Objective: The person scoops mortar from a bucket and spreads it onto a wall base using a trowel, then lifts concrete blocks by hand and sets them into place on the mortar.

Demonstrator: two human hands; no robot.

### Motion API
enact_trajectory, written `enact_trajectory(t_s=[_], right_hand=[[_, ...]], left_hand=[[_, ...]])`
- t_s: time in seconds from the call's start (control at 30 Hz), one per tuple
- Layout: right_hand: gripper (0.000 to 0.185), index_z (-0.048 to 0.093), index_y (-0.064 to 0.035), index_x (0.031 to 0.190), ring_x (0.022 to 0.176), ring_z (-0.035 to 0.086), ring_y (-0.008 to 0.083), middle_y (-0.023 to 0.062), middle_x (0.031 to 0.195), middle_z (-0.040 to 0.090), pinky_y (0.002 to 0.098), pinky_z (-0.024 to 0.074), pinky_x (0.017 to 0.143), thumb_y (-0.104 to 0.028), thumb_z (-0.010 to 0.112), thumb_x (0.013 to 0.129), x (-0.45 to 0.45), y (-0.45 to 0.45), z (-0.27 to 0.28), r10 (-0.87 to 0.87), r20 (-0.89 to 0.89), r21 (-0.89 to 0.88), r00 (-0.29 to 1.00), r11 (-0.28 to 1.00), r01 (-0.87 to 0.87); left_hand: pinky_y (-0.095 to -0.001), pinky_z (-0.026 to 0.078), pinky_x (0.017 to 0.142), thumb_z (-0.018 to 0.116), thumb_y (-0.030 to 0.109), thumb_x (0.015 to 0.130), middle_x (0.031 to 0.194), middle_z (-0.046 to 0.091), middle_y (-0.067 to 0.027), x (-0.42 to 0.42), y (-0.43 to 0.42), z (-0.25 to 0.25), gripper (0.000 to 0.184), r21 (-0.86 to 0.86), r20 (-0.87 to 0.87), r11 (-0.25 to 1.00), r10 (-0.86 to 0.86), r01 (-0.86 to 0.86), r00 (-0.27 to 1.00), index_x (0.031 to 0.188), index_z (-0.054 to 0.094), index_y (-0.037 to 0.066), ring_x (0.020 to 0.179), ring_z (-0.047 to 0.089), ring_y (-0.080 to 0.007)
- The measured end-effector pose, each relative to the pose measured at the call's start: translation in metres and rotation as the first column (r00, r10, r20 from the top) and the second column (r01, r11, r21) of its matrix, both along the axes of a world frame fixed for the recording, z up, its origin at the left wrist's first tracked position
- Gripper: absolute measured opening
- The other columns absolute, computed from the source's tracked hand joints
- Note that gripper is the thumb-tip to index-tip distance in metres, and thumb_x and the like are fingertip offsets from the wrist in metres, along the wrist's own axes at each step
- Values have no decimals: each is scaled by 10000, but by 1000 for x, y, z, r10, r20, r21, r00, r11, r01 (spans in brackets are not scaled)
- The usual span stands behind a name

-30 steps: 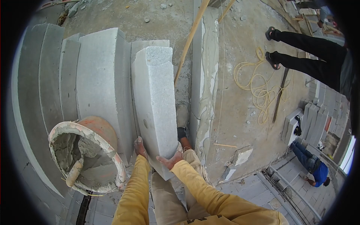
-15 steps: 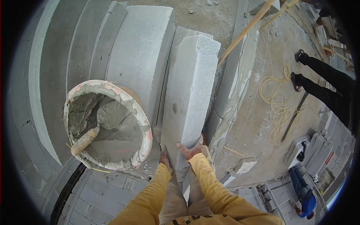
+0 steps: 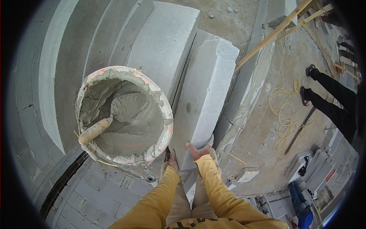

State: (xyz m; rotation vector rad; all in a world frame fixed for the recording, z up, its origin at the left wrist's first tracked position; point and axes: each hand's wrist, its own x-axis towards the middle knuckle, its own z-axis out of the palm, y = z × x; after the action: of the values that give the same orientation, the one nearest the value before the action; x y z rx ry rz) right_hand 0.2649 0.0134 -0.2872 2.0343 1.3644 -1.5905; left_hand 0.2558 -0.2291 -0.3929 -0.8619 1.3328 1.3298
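A long pale grey concrete block point(image 3: 202, 95) with a chipped far end lies lengthwise in front of me. My left hand point(image 3: 172, 161) is at the left side of its near end, fingers partly hidden. My right hand point(image 3: 200, 151) grips the opposite side, thumb on top and fingers round the edge. Just left stands a mortar-caked bucket point(image 3: 167, 114) of wet grey mortar point(image 3: 141, 133). A trowel point(image 3: 95, 131) rests in it, its wooden handle leaning on the rim and its blade coated with mortar.
More large blocks point(image 3: 164, 34) are stacked behind the bucket. To the right runs a mortar-topped block course point(image 3: 244, 103), with a wooden pole point(image 3: 272, 34) slanting over it. Beyond are a coiled yellow hose point(image 3: 284, 122), a standing person's dark-trousered legs point(image 3: 335, 95) and another person in blue point(image 3: 305, 219).
My view has shifted, so the bucket and block sit further right in it. Both hands stay at the block's near end. The person in blue is lower in view.
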Motion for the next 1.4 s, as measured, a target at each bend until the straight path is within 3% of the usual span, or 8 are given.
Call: enact_trajectory(t_s=[0.13,0.2,0.3,0.7,0.8,1.07,1.3,1.4], right_hand=[[1324,98,91,1447,1355,297,363,296,1445,258,380,271,1120,-447,878,523,-16,33,13,95,-108,381,990,924,-47],[1354,83,94,1449,1362,282,377,298,1448,257,397,259,1128,-460,887,512,-32,67,11,3,-204,409,979,909,82],[1372,63,96,1452,1373,259,387,300,1462,232,400,245,1136,-458,894,512,-52,107,6,-72,5,288,997,955,67],[1362,44,113,1445,1289,383,318,261,1426,306,352,349,1071,-379,915,520,-7,102,-47,99,15,190,995,977,-100],[1380,77,112,1441,1314,358,349,287,1425,296,374,338,1084,-410,917,477,-40,118,10,86,96,193,992,976,-103],[1339,128,103,1433,1323,286,440,338,1400,254,459,303,1101,-484,882,495,-29,90,-9,152,71,290,986,943,-167],[1344,121,98,1434,1319,283,440,319,1411,221,468,314,1090,-471,892,491,-19,76,-17,169,15,394,986,905,-161],[1341,123,98,1434,1315,299,430,314,1407,238,456,330,1084,-453,897,487,-26,79,-4,135,31,345,990,929,-137]], left_hand=[[-458,438,995,364,583,930,1351,511,-103,-7,7,1,625,23,205,975,210,-219,956,1382,444,159,1211,503,-310],[-491,410,1015,370,626,906,1388,480,-99,-24,40,36,675,-39,285,953,297,-299,911,1388,439,159,1237,476,-329],[-529,375,1034,370,678,874,1423,444,-90,-42,79,61,731,-52,430,939,329,-341,840,1399,426,174,1264,447,-337],[-503,437,973,448,628,874,1379,490,-84,-48,144,109,659,-304,223,917,334,-260,916,1375,456,200,1183,521,-313],[-498,441,972,434,632,878,1349,518,-91,-51,153,113,664,-349,132,930,169,-114,977,1373,458,190,1164,538,-317],[-482,460,956,367,664,883,1321,547,-97,-26,74,33,686,-204,230,973,158,-111,960,1358,478,181,1134,561,-329],[-448,463,958,371,671,880,1325,543,-103,-24,79,34,696,-218,227,962,214,-165,950,1361,478,180,1141,560,-312],[-440,463,957,406,669,874,1337,532,-107,-35,93,51,708,-346,132,938,79,-29,988,1376,462,172,1132,566,-310]])
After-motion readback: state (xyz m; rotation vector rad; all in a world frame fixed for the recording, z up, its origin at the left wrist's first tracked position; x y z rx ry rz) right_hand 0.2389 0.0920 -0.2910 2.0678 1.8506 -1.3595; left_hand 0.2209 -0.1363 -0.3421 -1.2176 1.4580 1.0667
